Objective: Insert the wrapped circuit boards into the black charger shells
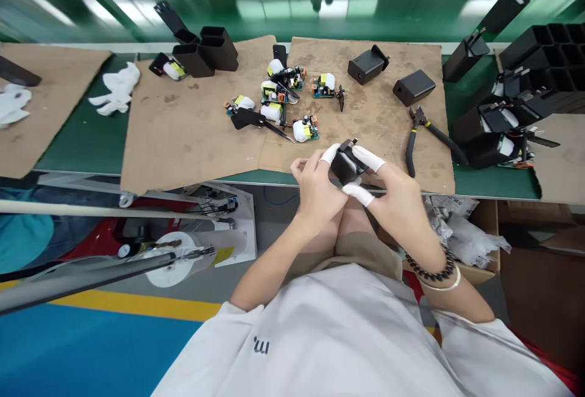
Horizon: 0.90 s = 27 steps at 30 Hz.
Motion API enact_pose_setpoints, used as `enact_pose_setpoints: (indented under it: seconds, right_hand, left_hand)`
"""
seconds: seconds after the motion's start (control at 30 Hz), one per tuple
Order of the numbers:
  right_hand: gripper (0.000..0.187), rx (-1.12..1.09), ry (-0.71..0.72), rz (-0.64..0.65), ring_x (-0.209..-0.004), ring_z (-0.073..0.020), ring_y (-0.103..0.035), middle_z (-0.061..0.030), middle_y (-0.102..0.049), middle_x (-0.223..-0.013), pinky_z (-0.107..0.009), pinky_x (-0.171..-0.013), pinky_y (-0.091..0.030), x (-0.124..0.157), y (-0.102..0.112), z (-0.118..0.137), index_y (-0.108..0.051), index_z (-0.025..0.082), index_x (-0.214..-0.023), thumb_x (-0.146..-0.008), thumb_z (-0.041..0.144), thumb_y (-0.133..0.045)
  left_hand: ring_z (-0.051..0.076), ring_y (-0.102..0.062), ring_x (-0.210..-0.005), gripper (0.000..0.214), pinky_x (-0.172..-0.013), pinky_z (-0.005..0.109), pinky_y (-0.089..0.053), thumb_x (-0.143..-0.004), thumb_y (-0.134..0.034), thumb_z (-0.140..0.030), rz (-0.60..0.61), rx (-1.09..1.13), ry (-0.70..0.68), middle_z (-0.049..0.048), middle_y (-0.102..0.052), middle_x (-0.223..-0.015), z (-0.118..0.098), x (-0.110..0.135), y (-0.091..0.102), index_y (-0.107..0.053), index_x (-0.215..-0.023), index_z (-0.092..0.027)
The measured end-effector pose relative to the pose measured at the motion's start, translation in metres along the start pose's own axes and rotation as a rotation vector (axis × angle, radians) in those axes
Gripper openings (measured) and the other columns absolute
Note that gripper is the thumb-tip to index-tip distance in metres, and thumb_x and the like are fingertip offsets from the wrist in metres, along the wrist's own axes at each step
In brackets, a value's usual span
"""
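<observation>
One black casing (pixel 346 166) partly behind fingertips (pixel 369 158)

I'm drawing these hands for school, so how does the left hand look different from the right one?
The left hand shows one white finger cover; the right hand shows two. The left wrist is bare, while the right wrist wears a black bracelet and a white one. Both hands hold the same black case.

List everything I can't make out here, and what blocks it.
Adapter, head view: sides partly hidden by the left hand and right hand.
Circuit boards, head view: any markings too small.
Leftmost case, head view: end cut off by the left edge.
Stacked cases, head view: cut off by the right edge.
</observation>
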State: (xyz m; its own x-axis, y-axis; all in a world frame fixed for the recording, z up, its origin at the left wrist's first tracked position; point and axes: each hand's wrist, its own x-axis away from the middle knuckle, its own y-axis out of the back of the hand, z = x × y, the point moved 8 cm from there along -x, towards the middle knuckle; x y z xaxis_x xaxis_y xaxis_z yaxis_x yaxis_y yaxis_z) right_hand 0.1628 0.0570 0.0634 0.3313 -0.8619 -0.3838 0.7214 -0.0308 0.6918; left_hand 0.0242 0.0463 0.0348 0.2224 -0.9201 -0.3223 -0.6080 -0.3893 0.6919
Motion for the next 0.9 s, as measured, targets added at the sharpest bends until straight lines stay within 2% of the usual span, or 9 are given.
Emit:
enact_pose_setpoints:
  seconds: [0.1,0.2,0.3,0.37,0.53,0.63,0.7,0.8,0.9]
  right_hand:
    - [0.041,-0.174,0.019,-0.107,-0.107,-0.0285,-0.078,-0.0120,-0.079,-0.125,-0.042,-0.091,-0.066,-0.005,-0.008,-0.010,-0.072,0.020,-0.130,-0.090,0.028,-0.074]
    - [0.036,-0.169,0.098,-0.229,-0.112,-0.0288,-0.078,-0.0086,-0.081,-0.121,-0.043,-0.098,-0.065,-0.007,0.006,-0.011,-0.075,0.024,-0.124,-0.088,0.023,-0.076]
    - [0.038,-0.090,0.124,-0.288,-0.114,-0.0317,-0.077,-0.0089,-0.080,-0.124,-0.046,-0.102,-0.064,-0.003,0.023,-0.013,-0.076,0.027,-0.124,-0.086,0.023,-0.080]
    - [0.033,-0.078,0.155,-0.257,-0.103,-0.0314,-0.080,-0.0090,-0.082,-0.117,-0.046,-0.093,-0.067,0.001,0.027,-0.014,-0.078,0.027,-0.120,-0.088,0.023,-0.078]
    - [0.038,-0.036,0.073,-0.348,-0.106,-0.0342,-0.079,-0.0066,-0.082,-0.119,-0.049,-0.097,-0.065,0.007,0.034,-0.024,-0.077,0.031,-0.123,-0.085,0.027,-0.081]
    - [0.023,0.014,0.066,-0.255,-0.091,-0.0307,-0.081,-0.0087,-0.084,-0.105,-0.045,-0.083,-0.067,0.000,0.015,-0.027,-0.079,0.026,-0.113,-0.091,0.029,-0.073]
    - [0.021,0.027,0.052,-0.183,-0.089,-0.0284,-0.081,-0.0088,-0.084,-0.101,-0.041,-0.079,-0.068,-0.003,0.003,-0.028,-0.079,0.023,-0.110,-0.091,0.029,-0.072]
    - [0.028,-0.081,0.009,-0.223,-0.095,-0.0260,-0.081,-0.0076,-0.084,-0.108,-0.038,-0.084,-0.069,0.003,0.000,-0.025,-0.077,0.023,-0.116,-0.089,0.030,-0.076]
    - [0.041,-0.261,-0.065,-0.267,-0.103,-0.0255,-0.081,-0.0079,-0.082,-0.120,-0.038,-0.090,-0.069,0.019,0.006,-0.016,-0.073,0.024,-0.125,-0.086,0.034,-0.081]
  left_hand:
    - [0.029,-0.068,-0.110,0.060,-0.107,0.043,-0.034,-0.075,-0.076,-0.019,0.038,-0.009,-0.020,0.0111,-0.076,-0.119,0.006,0.000,-0.004,-0.064,-0.133,-0.017]
    - [0.030,-0.066,-0.120,0.064,-0.112,0.044,-0.032,-0.082,-0.078,-0.027,0.050,-0.011,-0.105,0.0121,-0.074,-0.129,0.006,0.008,0.008,-0.059,-0.142,-0.020]
    - [0.030,-0.067,-0.122,0.058,-0.113,0.046,-0.032,-0.088,-0.077,-0.037,-0.068,-0.043,-0.139,0.0107,-0.074,-0.130,0.008,0.019,0.038,-0.059,-0.142,-0.024]
    - [0.029,-0.069,-0.118,0.053,-0.112,0.047,-0.034,-0.090,-0.075,-0.037,-0.148,-0.057,-0.115,0.0089,-0.076,-0.125,0.012,0.025,0.056,-0.060,-0.139,-0.026]
    - [0.027,-0.071,-0.113,0.044,-0.109,0.046,-0.040,-0.091,-0.072,-0.029,-0.221,-0.046,-0.070,0.0078,-0.077,-0.120,0.019,0.029,0.072,-0.064,-0.134,-0.027]
    - [0.027,-0.071,-0.114,0.042,-0.108,0.046,-0.043,-0.092,-0.071,-0.029,-0.192,-0.028,-0.079,0.0090,-0.077,-0.120,0.016,0.028,0.063,-0.065,-0.133,-0.025]
    - [0.028,-0.069,-0.121,0.050,-0.110,0.046,-0.045,-0.090,-0.074,-0.032,-0.104,0.019,-0.084,0.0105,-0.075,-0.128,0.013,0.028,0.046,-0.062,-0.137,-0.025]
    - [0.032,-0.063,-0.135,0.073,-0.116,0.048,-0.045,-0.084,-0.081,-0.035,0.038,0.163,-0.101,0.0148,-0.067,-0.146,0.003,0.030,0.014,-0.051,-0.149,-0.023]
    - [0.031,-0.061,-0.138,0.076,-0.118,0.047,-0.047,-0.084,-0.079,-0.028,0.045,0.349,-0.061,0.0154,-0.064,-0.150,0.000,0.032,-0.003,-0.047,-0.152,-0.022]
